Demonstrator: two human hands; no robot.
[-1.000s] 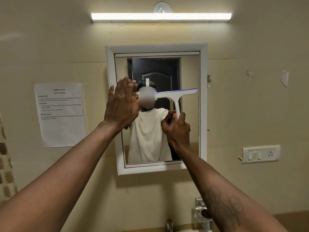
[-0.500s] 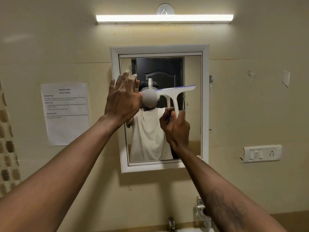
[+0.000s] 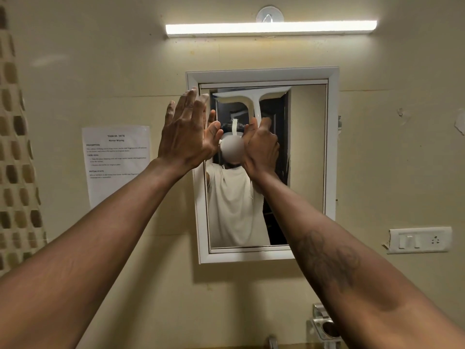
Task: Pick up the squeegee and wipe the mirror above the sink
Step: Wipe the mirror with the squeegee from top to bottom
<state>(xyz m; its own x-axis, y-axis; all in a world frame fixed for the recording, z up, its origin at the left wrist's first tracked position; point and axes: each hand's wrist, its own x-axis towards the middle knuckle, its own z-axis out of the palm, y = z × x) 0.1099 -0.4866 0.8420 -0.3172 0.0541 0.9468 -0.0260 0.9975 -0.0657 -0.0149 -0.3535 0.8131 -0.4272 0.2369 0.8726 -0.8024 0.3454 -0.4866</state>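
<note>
A white-framed mirror (image 3: 332, 147) hangs on the beige wall. The white squeegee (image 3: 251, 96) lies against the glass near the top, its blade level just under the upper frame edge. My right hand (image 3: 261, 149) grips the squeegee's handle from below. My left hand (image 3: 187, 132) is flat with straight fingers against the mirror's left frame edge, touching it and holding nothing. The glass reflects a person in a pale shirt.
A tube light (image 3: 270, 27) glows above the mirror. A printed paper sheet (image 3: 117, 162) is stuck on the wall at left. A switch and socket plate (image 3: 419, 239) is at right. A metal holder (image 3: 327, 328) and a tap top (image 3: 273, 342) show at the bottom edge.
My right hand has carried the squeegee up and to the left, from mid-mirror to the top edge, and the blade has levelled out. My left hand stays flat at the left frame.
</note>
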